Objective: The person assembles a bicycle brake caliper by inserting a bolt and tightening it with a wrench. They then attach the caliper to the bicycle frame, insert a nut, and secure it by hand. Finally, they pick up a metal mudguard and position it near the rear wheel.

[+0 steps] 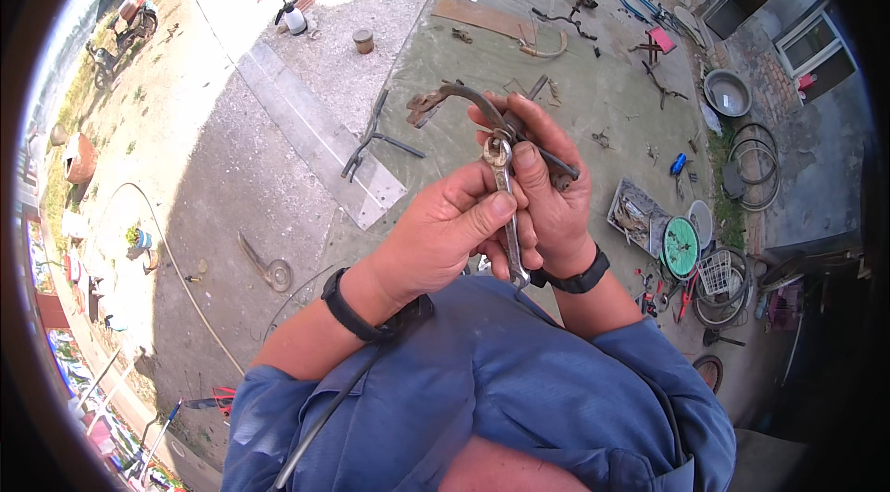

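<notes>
My left hand (450,228) is closed round the shank of a silver wrench (511,237), its thumb pressed along the metal. The wrench's upper end meets a rusty curved metal part (468,95) at what looks like a nut. My right hand (559,204) grips this part from the right, with its thumb beside the wrench head and its fingers behind. The part's arm curves up and out to the left, ending in a jagged bracket. A dark rod sticks out to the right past my fingers, which hide some of the piece.
Black handlebars (375,140) lie on the ground beyond my left hand. At the right stand a tray of small parts (640,217), a green round basin (680,246) and a white basket (715,271). Bicycle tyres (753,167) lean by the wall; a sprayer (293,19) stands far off.
</notes>
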The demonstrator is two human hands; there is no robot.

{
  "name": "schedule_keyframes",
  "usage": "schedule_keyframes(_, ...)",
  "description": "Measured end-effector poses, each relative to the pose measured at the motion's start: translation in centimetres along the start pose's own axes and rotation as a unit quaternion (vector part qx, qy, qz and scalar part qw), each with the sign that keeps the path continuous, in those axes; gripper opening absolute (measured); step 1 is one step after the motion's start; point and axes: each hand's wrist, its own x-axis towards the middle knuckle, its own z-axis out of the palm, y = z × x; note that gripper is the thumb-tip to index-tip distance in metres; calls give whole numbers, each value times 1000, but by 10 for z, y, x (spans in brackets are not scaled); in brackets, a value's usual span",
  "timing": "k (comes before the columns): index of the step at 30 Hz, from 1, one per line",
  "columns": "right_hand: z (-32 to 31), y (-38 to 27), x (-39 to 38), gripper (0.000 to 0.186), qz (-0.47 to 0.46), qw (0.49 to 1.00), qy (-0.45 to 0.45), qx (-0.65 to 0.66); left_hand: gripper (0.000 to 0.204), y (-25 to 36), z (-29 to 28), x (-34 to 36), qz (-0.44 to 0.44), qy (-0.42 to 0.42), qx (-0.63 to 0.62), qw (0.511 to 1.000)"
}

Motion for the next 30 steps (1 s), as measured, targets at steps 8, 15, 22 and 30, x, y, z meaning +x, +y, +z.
schedule_keyframes(8,8,-2,2,40,-8,999,11,34,22,4,2,-1,-6,-5,-2,1000)
schedule_keyframes(15,1,-3,7,40,-38,999,-21,-28,24,7,2,0,0,-28,-19,999)
schedule_keyframes(22,-2,-4,12,38,-71,992,-58,-82,25,8,0,-1,-5,-35,-21,999)
schedule_keyframes(30,-2,-2,9,39,-45,996,-55,-58,19,4,-2,-3,18,-5,6,1000)
